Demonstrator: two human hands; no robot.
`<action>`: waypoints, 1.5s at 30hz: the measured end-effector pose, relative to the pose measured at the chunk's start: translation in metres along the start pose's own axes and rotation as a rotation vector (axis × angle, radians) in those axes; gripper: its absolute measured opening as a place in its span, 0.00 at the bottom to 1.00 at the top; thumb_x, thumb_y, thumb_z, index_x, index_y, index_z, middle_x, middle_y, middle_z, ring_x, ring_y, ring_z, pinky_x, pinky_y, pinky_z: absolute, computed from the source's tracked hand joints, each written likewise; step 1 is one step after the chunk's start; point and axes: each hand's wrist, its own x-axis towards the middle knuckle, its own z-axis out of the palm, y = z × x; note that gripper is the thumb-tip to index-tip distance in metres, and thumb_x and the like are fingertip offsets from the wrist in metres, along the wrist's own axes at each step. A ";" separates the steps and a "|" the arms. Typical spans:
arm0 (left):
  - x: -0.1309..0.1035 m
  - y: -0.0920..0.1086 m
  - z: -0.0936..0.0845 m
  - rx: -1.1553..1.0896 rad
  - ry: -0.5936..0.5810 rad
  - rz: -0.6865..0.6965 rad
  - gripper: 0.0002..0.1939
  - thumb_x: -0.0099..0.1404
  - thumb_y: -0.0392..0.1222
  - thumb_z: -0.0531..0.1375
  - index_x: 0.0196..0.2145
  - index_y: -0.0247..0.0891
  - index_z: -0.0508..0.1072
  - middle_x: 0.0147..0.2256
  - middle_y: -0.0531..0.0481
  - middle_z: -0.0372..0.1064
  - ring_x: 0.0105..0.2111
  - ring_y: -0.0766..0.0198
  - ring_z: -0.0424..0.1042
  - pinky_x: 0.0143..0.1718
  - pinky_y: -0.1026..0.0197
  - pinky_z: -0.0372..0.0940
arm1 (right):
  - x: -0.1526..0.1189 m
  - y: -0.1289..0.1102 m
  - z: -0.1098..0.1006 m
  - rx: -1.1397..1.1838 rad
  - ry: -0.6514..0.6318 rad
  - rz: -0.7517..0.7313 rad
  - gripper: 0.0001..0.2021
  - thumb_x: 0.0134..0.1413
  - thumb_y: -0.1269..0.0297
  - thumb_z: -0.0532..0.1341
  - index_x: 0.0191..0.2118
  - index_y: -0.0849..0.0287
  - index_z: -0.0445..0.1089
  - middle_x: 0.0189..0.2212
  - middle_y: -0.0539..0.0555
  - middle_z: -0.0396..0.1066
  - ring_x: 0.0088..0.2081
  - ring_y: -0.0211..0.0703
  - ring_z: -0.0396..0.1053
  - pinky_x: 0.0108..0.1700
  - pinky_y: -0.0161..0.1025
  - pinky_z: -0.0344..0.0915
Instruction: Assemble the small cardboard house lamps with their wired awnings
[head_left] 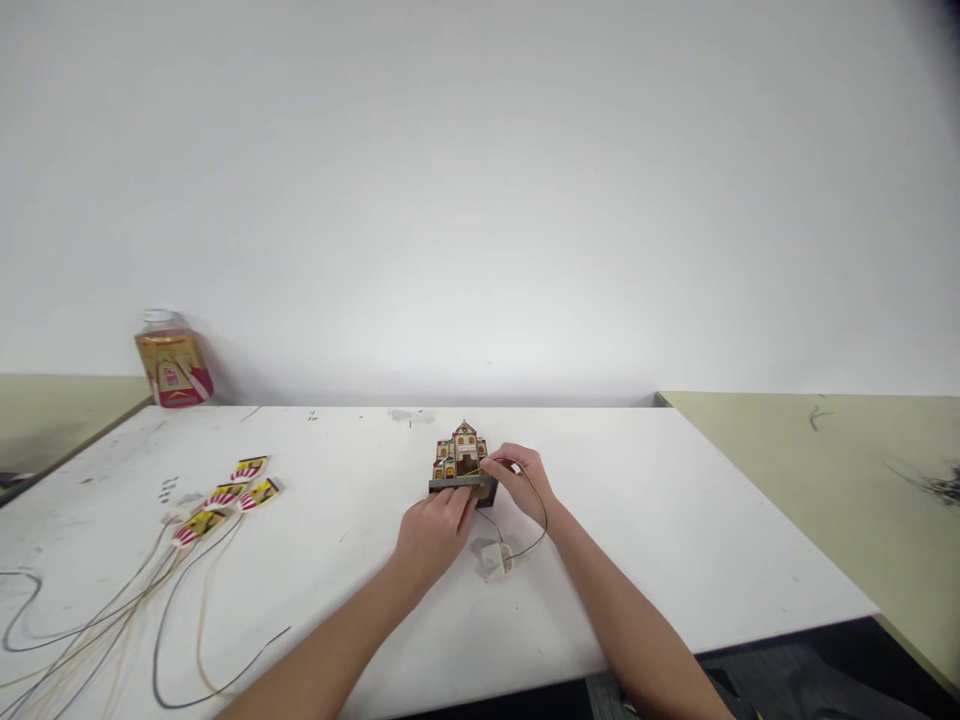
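Observation:
A small model house (462, 455) with a printed front, a peaked roof and a dark base stands tilted on the white table. My left hand (435, 535) is closed on the front of its base, fingers over the edge. At the house's right side my right hand (521, 475) pinches the end of a thin wire (545, 515) near the doorway; its fingertips partly hide that end. The wire loops down to a small white plastic piece (496, 562), which lies on the table between my forearms. A second thin wire runs from this piece up to the base.
Several printed red-and-yellow pieces (259, 493) with long thin wires (157, 640) lie on the white table (337, 580) at the left. A bottle (174, 362) with a red and gold label stands at the back left. Behind is a white wall (480, 200); yellowish surfaces (810, 480) flank the table.

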 end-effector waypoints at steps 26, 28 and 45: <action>-0.002 0.002 -0.003 0.170 0.113 -0.017 0.12 0.65 0.43 0.54 0.27 0.41 0.73 0.21 0.55 0.73 0.20 0.61 0.72 0.20 0.62 0.53 | -0.004 0.006 0.015 -0.082 0.008 0.111 0.11 0.50 0.58 0.62 0.23 0.58 0.73 0.21 0.48 0.66 0.26 0.36 0.61 0.30 0.33 0.56; -0.003 0.003 -0.003 0.195 0.045 -0.059 0.13 0.65 0.44 0.53 0.27 0.41 0.73 0.20 0.53 0.73 0.19 0.59 0.72 0.19 0.62 0.52 | -0.005 0.001 0.014 -0.191 -0.020 0.037 0.11 0.53 0.59 0.61 0.25 0.57 0.74 0.22 0.48 0.67 0.27 0.36 0.63 0.32 0.34 0.56; 0.002 0.003 -0.007 0.069 -0.348 -0.174 0.20 0.69 0.42 0.43 0.37 0.38 0.74 0.31 0.45 0.76 0.31 0.53 0.75 0.32 0.55 0.61 | -0.014 0.000 0.021 -0.650 -0.101 -0.314 0.05 0.51 0.64 0.65 0.36 0.54 0.70 0.53 0.52 0.59 0.53 0.48 0.54 0.54 0.47 0.50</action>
